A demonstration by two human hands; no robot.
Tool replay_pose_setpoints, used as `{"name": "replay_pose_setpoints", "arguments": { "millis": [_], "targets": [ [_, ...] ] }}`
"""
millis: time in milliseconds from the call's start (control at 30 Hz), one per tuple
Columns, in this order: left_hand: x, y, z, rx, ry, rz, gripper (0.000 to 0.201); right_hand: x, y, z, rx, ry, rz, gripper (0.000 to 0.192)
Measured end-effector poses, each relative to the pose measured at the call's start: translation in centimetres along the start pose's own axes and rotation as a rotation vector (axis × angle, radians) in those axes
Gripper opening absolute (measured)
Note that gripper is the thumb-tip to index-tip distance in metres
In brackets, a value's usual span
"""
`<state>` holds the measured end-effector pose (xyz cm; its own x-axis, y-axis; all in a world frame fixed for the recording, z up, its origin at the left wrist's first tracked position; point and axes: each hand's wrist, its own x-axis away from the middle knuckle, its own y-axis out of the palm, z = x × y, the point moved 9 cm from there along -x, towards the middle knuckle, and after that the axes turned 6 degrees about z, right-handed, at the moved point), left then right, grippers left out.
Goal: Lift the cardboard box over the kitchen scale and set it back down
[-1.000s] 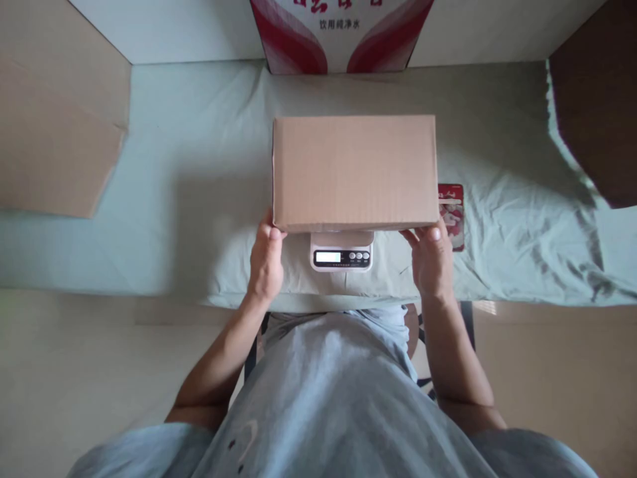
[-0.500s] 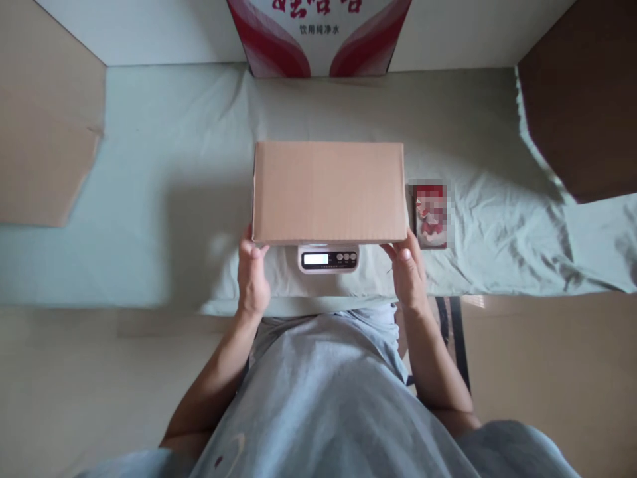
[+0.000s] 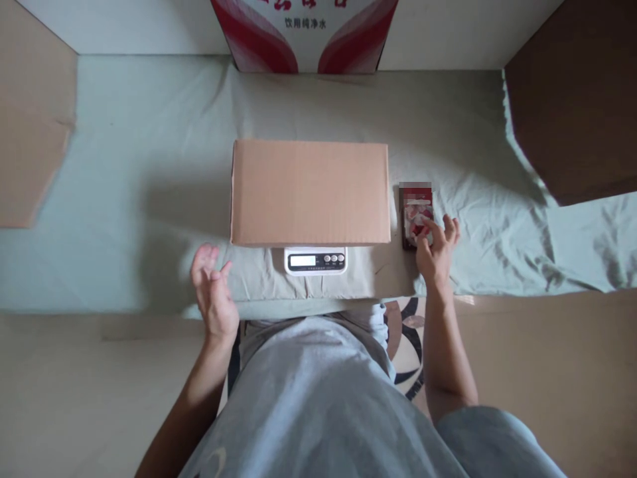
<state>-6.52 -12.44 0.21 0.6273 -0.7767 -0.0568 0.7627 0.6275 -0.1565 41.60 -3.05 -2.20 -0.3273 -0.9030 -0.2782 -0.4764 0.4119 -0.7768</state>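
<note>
A closed brown cardboard box (image 3: 310, 192) rests on a white digital scale (image 3: 316, 269), whose lit display and buttons show at the front. My left hand (image 3: 215, 292) is off the box, a little left of its near corner, with bent fingers apart and nothing in them. On the right, my right hand (image 3: 436, 255) reaches over the near end of a small flat rectangular item (image 3: 417, 199) with a red picture, partly blurred. Its fingers are apart; whether they touch that item I cannot tell.
A wrinkled pale green cloth (image 3: 164, 119) covers the work surface. Behind stands a white carton with red print (image 3: 306, 50). Cardboard panels rise at the left (image 3: 34, 133) and at the right (image 3: 577, 106). The cloth's near edge runs just before my body.
Both hands have let go of the cardboard box, which stays on the scale. My left hand moved left; my right hand moved right to the small red-pictured item. The view shifted slightly.
</note>
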Motion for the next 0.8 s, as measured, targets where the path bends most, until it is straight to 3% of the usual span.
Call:
{"name": "replay_pose_setpoints", "arguments": {
  "millis": [167, 400, 633, 800],
  "targets": [
    [-0.7, -0.6, 0.8, -0.040, 0.039, 0.040, 0.053, -1.2, -0.5, 0.7, -0.051, 0.020, 0.023, 0.039],
    [-0.9, -1.0, 0.2, -0.022, 0.030, 0.050, 0.054, 0.3, -2.5, 1.3, -0.117, 0.020, 0.064, 0.028],
    [-1.2, -1.3, 0.2, -0.019, 0.050, 0.061, 0.054, 0.2, -0.9, 0.1, -0.109, -0.019, 0.012, 0.025],
    [-1.0, -1.4, 0.1, -0.012, 0.038, 0.060, 0.052, -0.7, 0.0, 0.4, -0.119, -0.018, -0.047, 0.038]
  ]
}}
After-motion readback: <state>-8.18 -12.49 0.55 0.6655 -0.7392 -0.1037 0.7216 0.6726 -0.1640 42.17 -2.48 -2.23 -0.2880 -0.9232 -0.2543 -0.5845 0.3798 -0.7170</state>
